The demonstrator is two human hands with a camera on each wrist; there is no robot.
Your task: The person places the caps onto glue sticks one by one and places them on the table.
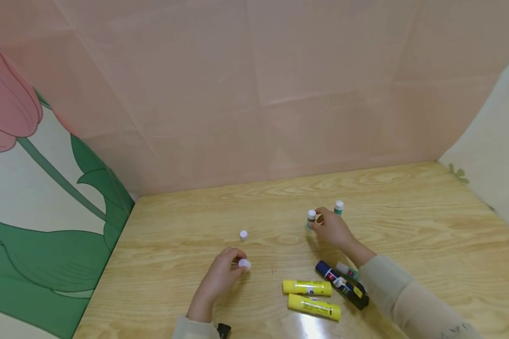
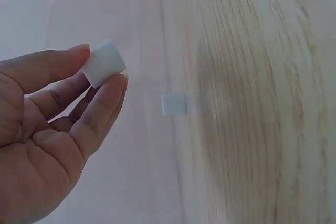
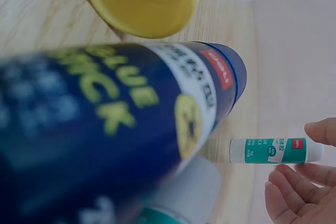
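Observation:
My left hand pinches a white cap between thumb and fingers, above the wooden table. A second white cap stands on the table just beyond that hand. Farther right, my right hand has thumb and fingertips around the upper end of a small green glue stick. This glue stick is upright with a white top, and its label faces the right wrist camera. Another green glue stick with a white top stands close behind the right hand, its lower part partly hidden.
Two yellow glue sticks lie near the front. Beside them are a dark blue glue stick and a white-capped green one, partly hidden by the right wrist's black strap. A pink sheet rises behind the table.

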